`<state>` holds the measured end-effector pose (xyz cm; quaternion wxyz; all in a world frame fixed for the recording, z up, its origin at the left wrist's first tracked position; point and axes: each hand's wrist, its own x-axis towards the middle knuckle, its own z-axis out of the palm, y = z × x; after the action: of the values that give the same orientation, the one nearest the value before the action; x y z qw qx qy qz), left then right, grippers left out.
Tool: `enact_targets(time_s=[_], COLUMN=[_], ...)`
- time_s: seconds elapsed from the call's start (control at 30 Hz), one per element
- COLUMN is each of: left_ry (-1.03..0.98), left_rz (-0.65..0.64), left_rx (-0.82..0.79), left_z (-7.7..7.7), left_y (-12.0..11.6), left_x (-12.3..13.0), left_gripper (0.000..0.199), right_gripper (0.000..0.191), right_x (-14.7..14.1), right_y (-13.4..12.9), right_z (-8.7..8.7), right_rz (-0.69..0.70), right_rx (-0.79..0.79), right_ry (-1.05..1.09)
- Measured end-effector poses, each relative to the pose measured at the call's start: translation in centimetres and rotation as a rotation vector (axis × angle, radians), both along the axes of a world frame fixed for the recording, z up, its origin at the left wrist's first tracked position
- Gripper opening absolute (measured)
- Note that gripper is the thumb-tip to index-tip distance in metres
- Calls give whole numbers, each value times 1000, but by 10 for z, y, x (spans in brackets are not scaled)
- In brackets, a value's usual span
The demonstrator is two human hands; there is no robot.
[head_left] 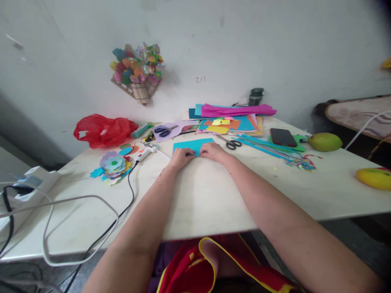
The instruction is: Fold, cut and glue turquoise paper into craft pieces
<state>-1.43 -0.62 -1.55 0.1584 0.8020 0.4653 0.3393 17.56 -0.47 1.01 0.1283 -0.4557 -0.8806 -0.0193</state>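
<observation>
A sheet of blue craft paper (191, 144) lies flat on the table in front of me. My left hand (182, 157) is closed at its near left edge, fingers curled and pinching the paper. At the near right part of the same sheet, my right hand (213, 151) also has its fingers pressed together on the edge. The fingertips of both hands are partly hidden. Just right of my right hand rests a pair of black-handled scissors (233, 144). To the left, a white glue gun (146, 153) lies with its black cord trailing toward me.
Paper flowers (114, 163) lie at the left, near a red plastic bag (105, 131). Stacked coloured sheets (238, 110) sit at the back. Blue paper strips (265, 145), a phone (282, 137) and a green mango (325, 142) are at the right. Loose cables (82, 198) cross the left edge.
</observation>
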Motion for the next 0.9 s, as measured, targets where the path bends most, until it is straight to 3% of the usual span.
enact_targets(time_s=[0.7, 0.9], left_ry=[72, 87], left_rz=[66, 76], left_rx=[-33, -42], left_z=[10, 8], left_y=[-4, -1], left_x=[5, 4], left_gripper=[8, 9], right_gripper=[17, 19], right_x=[-4, -7], right_y=[-4, -3], right_z=[0, 0], right_rz=[-28, -94], right_rx=[-19, -39], right_ry=[-33, -27])
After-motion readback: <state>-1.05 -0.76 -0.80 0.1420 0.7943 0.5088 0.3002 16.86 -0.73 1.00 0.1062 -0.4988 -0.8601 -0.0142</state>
